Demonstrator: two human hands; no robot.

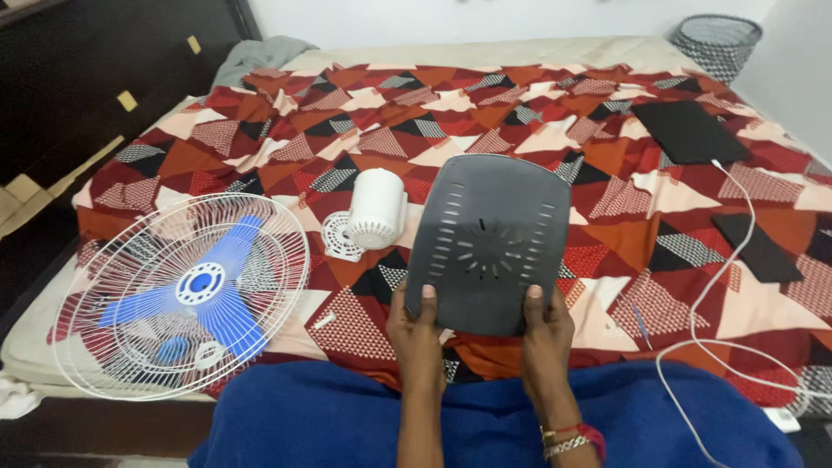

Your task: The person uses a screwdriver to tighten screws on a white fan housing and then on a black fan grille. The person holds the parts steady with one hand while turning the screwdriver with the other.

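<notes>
The grey slotted panel [490, 243] fills the middle of the bed and blocks the straight way forward from both hands. Just left of it the white motor housing [378, 208] and its small round grille [336, 237] leave only a narrow gap. Farther left the wire fan guard with blue blades [182, 293] takes up the bed's corner. On the right, a white cable [726, 260] loops across the patterned bedspread [485, 113]; beyond it lie a dark flat pad [689, 130] and, possibly, a second dark piece [763, 247]. The bedspread's far stretch lies open
</notes>
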